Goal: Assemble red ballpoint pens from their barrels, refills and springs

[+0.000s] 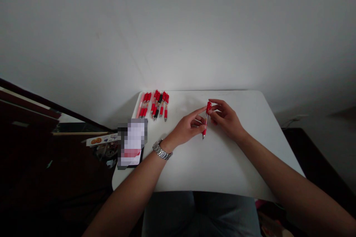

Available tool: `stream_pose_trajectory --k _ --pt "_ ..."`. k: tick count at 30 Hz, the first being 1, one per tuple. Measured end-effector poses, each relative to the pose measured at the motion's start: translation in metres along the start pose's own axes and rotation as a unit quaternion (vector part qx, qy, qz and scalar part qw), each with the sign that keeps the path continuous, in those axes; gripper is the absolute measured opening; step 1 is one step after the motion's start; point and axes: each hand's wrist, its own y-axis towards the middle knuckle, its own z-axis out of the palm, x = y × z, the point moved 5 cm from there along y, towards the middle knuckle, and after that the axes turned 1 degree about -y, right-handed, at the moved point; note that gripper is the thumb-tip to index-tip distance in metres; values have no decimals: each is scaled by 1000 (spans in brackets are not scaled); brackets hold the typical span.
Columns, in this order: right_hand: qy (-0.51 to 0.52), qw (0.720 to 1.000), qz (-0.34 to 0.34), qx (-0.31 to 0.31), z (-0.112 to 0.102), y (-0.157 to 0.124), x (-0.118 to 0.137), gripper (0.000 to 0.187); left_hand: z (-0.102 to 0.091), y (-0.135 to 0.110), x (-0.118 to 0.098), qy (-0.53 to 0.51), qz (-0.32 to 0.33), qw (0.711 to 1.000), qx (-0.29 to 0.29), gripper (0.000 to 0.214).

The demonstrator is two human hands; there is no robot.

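Note:
Over the middle of the white table, both my hands hold one red pen, its metal tip pointing down toward me. My left hand, with a metal watch on its wrist, grips the pen's lower part between thumb and fingers. At the pen's red top end, my right hand pinches with thumb and fingers. Off to the left lies a row of pens, mostly red, with a black one and pink ones among them.
A phone or tablet, blurred out, lies at the table's left edge. Behind the table rises a plain wall. Beyond the left edge are dark clutter and a sticker-covered strip. My lap is below the front edge.

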Motion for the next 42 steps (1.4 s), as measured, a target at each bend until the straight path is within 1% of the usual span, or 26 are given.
stream_pose_trajectory --k 27,36,42 --pt "-4 1000 -5 3 0 1 0 51 0 0 1 8 -5 1000 -1 72" --pt "-1 1000 2 5 1 0 -1 60 0 1 1 13 5 1000 0 72" --pt "-8 1000 4 4 1 0 -2 59 0 1 2 9 7 1000 2 70"
